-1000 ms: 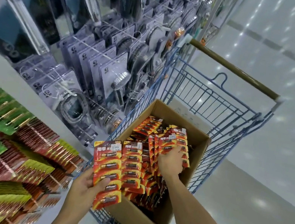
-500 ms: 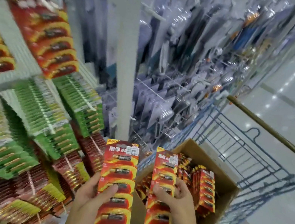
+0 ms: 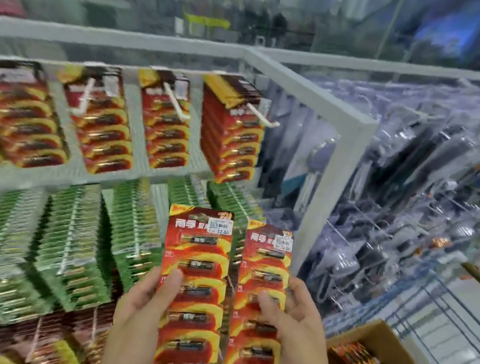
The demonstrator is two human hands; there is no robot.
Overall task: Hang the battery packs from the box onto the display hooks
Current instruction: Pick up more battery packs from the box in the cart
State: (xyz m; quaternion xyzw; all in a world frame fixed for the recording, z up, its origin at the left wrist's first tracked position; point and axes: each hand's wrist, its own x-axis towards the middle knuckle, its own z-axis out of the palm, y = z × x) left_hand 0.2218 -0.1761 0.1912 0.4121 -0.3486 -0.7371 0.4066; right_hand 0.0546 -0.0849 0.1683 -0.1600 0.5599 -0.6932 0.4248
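With your left hand (image 3: pixel 143 303) and right hand (image 3: pixel 297 320) each gripping a battery pack (image 3: pixel 196 270), slide one squarely onto the red row's display hook (image 3: pixel 263 115).

Open air before protruding hook tips (image 3: pixel 270 122); white post (image 3: pixel 333 179) close right.

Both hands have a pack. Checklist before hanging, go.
1. Left hand grips left pack: ok.
2. Right hand grips right pack: ok.
3. Hang holes at pack tops readable: cannot tell, blurred.
4. Red-row hook shows bare peg length: ok.
5. Packs raised level with that hook: not ok, both sit below it, in front of the green packs.
6. Box holds more packs: ok.
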